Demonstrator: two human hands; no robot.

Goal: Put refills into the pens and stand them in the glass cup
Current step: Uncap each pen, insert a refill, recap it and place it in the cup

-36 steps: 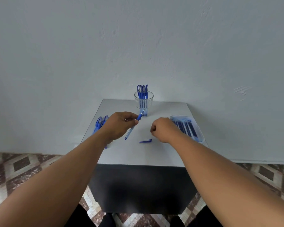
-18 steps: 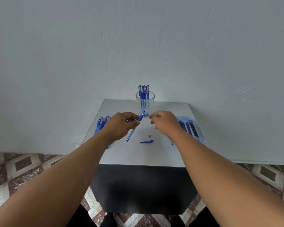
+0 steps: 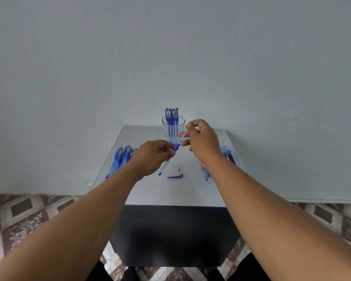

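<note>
My left hand grips a clear pen barrel by its blue grip, slanted above the table. A thin clear refill sticks out of the barrel's upper end, and my right hand pinches its top. Behind the hands stands the glass cup with several blue capped pens upright in it. A blue pen cap and a small metal tip lie on the table below the barrel.
A pile of blue pens lies at the left edge of the small grey table. A clear tray of refills sits at the right, partly hidden by my right arm. A wall stands close behind; patterned floor surrounds the table.
My right hand has risen from the table to the barrel's upper end and now pinches a refill there. The metal tip came to lie on the table. The left hand lifted the barrel slightly.
</note>
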